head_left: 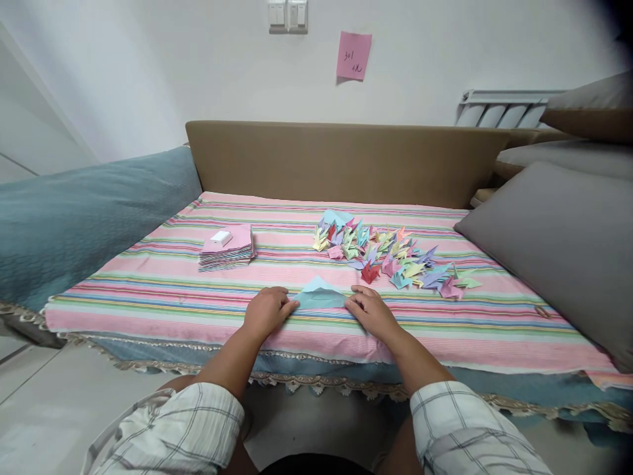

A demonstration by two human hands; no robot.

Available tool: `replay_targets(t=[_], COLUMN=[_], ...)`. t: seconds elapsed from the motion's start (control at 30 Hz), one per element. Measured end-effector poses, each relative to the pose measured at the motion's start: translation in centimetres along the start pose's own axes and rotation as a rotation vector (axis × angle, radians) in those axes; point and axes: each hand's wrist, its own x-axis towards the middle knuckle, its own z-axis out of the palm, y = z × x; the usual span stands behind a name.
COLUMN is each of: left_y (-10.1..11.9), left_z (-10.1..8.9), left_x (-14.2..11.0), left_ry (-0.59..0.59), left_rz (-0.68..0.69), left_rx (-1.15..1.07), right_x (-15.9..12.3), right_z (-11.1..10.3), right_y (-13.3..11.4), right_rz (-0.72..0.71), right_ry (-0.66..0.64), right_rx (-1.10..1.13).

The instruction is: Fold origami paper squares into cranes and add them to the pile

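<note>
A light blue sheet of paper (pixel 321 298), folded into a triangle-like shape, lies on the striped cloth in front of me. My left hand (pixel 268 310) pinches its left corner between thumb and fingers. At the opposite corner, my right hand (pixel 370 310) grips the paper the same way. Beyond my right hand spreads a pile of many-coloured folded paper cranes (pixel 390 254). Another light blue piece of paper (pixel 337 218) sits at the back of that pile.
To the left stands a stack of coloured paper (pixel 228 251) with a small white block (pixel 221 238) on top. A grey cushion (pixel 554 244) leans at the right. The brown backrest (pixel 346 165) closes off the far side, and a blue-covered armrest (pixel 99 211) the left.
</note>
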Motion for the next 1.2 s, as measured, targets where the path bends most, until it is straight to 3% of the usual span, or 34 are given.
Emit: replay_targets(t=[0.3,0.37,0.47,0.57,0.7,0.87,1.2], left_y=[0.2,0.6,2.0,3.8,4.6,4.0,2.0], left_z=[0.4,0.8,1.5,2.5,3.6,4.0,1.7], left_x=[0.2,0.0,-0.6,-1.6,-2.3,-2.0,-2.5], left_ry=[0.049,0.123,0.216,0.196,0.095,-0.006,-0.061], left_rz=[-0.071,-0.029,0.140,0.293,0.312,0.293,0.178], left_rx=[0.089,0.135,0.179,0.196,0.200,0.160,0.052], right_x=[0.7,0.7,0.7,0.7,0.3,-0.4,-0.7], right_z=[1.1,1.2,1.2,1.3,1.4,1.5,-0.6], right_y=[-0.3,-0.5,-0.5,-0.4,-0.8,-2.2,-0.5], right_rz=[0.100,0.091,0.081,0.062,-0.039,-0.276,-0.130], right_ry=[0.110,0.122,0.134,0.151,0.191,0.028,-0.018], right_rx=[-0.127,-0.153,-0.165,-0.152,-0.129,-0.111,-0.090])
